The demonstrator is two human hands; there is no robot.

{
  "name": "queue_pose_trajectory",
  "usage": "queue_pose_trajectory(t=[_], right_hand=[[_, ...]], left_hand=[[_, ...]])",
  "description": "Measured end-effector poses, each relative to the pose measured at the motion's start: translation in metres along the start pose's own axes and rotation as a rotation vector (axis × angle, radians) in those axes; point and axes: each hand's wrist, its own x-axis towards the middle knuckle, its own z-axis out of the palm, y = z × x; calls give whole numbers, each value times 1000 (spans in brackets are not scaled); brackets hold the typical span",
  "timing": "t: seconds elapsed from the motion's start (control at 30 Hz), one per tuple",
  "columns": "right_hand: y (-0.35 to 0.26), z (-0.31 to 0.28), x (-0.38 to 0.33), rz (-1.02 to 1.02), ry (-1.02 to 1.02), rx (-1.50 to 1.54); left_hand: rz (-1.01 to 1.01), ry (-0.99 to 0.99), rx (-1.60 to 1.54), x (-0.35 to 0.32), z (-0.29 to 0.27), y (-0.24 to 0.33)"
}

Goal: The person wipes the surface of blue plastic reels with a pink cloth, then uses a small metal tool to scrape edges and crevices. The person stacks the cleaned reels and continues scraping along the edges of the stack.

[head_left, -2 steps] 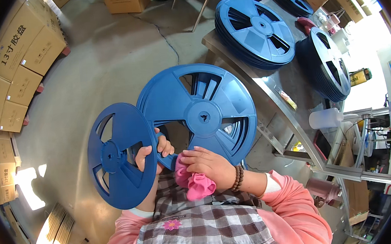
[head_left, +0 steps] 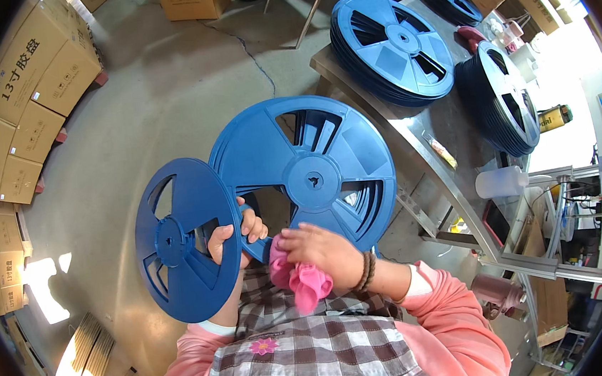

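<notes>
A dark blue plastic reel flange [head_left: 197, 183] is held tilted on the left by my left hand [head_left: 253, 224]. My thumb shows through one of its cut-out windows, and my curled fingers show past its right edge. Behind and to the right, close to that edge, is a group of blue reel flanges [head_left: 254, 142] layered together, facing me. My right hand [head_left: 332, 253] grips a crumpled pink cloth [head_left: 309, 286] by the lower edge of this group, in front of my checked apron. Whether the cloth touches the plastic I cannot tell.
On the metal table [head_left: 449, 168] at right stand a large stack of blue reels [head_left: 387, 30], a second stack [head_left: 497, 99] and a third [head_left: 448, 0] farther back. A white bottle [head_left: 501, 182] lies near its edge. Cardboard boxes [head_left: 35, 96] are piled at left.
My right hand shifts slightly and blurs, its fingers lifting a little, with the pink cloth moving along. My left hand and the flange stay nearly still.
</notes>
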Motion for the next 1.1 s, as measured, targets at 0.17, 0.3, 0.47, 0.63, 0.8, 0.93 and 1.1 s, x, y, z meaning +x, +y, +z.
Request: queue_pose_trajectory(t=[0.17,0.3,0.47,0.63,0.8,0.93,1.1], right_hand=[[95,-70,34,481,716,124],[166,-92,18,840,1018,-195],[6,12,38,167,151,-254],[-20,-6,-16,369,-192,-23],[109,-36,-83,725,994,-131],[142,-61,-33,822,1023,-141],[-7,2,16,110,44,-244]], left_hand=[[18,-27,153,-13,-13,14],[2,-87,217,-8,-13,11],[31,-33,32,-12,-22,8],[45,-14,45,-16,-17,8],[3,-40,118,-12,-21,10],[-14,-23,90,-6,-18,8],[22,37,28,-11,-16,9]])
